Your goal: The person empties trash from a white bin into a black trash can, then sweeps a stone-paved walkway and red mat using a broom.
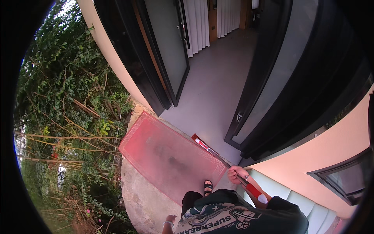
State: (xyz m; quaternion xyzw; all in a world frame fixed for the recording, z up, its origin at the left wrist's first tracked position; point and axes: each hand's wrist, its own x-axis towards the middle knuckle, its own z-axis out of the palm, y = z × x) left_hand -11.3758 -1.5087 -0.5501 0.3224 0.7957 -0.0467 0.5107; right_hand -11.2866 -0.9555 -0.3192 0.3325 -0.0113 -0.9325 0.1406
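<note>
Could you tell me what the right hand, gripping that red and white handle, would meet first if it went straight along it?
Probably the doorway threshold beside the red mat, where the handle held by the right hand ends; depth is unclear.

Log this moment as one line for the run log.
right hand: gripping red-and-white broom handle | left hand: free, low at side | red doormat: flat before open doorway | broom head: at threshold

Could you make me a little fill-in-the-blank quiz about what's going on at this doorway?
1. The right hand grips a long red and white ____.
2. The mat before the door is ____ in colour.
3. The glass door stands ____.
4. Left of the mat grow green ____.

Missing words: handle; red; open; plants
</note>
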